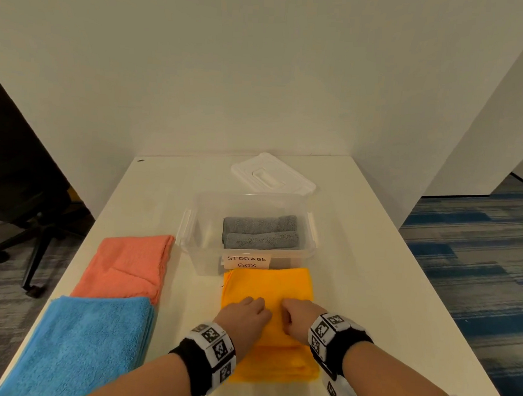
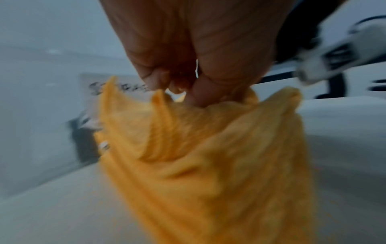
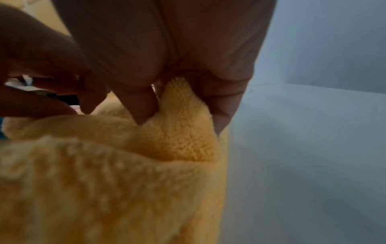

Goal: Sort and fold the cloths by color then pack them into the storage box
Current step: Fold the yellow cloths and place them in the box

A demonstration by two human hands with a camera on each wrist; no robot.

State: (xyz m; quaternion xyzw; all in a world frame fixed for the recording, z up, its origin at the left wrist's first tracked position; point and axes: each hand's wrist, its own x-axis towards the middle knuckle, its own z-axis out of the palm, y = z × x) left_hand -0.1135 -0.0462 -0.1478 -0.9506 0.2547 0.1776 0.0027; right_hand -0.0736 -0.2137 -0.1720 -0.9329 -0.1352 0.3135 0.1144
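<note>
Just in front of the clear plastic storage box [image 1: 197, 249], the left hand [image 1: 243, 316] and right hand [image 1: 301, 318] each pinch the fuzzy yellow-orange cloth [image 1: 275, 285]; matching both edges evenly should keep the fold square.

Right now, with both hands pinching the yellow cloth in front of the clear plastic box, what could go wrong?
1. The left hand and right hand pinch the yellow fleece cloth only near its middle, so its free edges may sag and spoil the fold.
2. The cloth's far edge lies against the clear plastic storage box, so lifting could nudge the box.
3. Two folded grey cloths already fill the box's right side; the yellow one may crumple them.
</note>
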